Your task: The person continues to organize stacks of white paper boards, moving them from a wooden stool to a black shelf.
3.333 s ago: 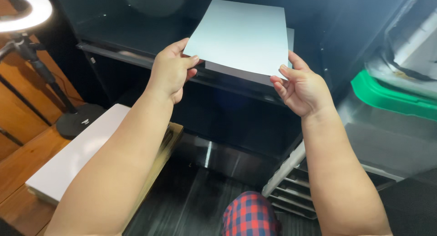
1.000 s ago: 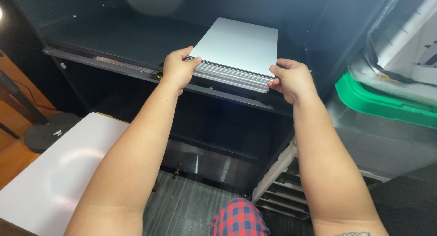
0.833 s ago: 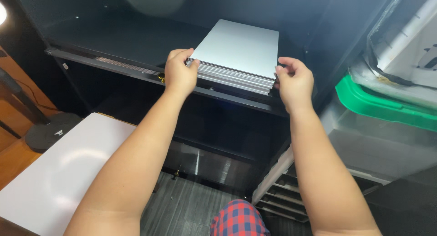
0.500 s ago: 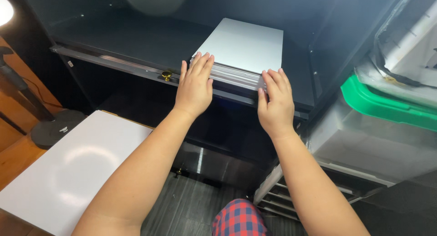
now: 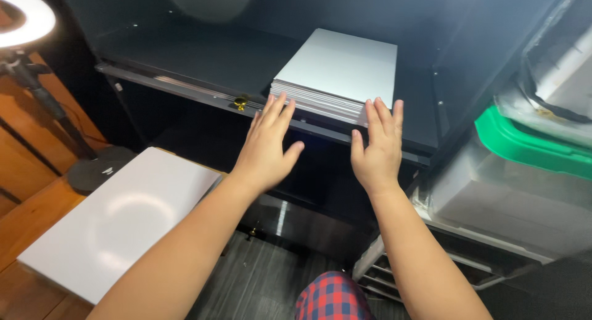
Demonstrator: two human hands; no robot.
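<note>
Both hands are flat with fingers spread, holding nothing: the left hand point(image 5: 266, 144) and right hand point(image 5: 377, 148) have their fingertips at the front edge of one stack of white sheets point(image 5: 339, 73), which lies on the dark shelf point(image 5: 197, 58) near its front rail. Bare shelf extends to the left of the stack. One white board point(image 5: 117, 218) lies lower left.

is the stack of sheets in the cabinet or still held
In: the stack of white sheets lies flat on the dark cabinet shelf, both hands open.
</note>
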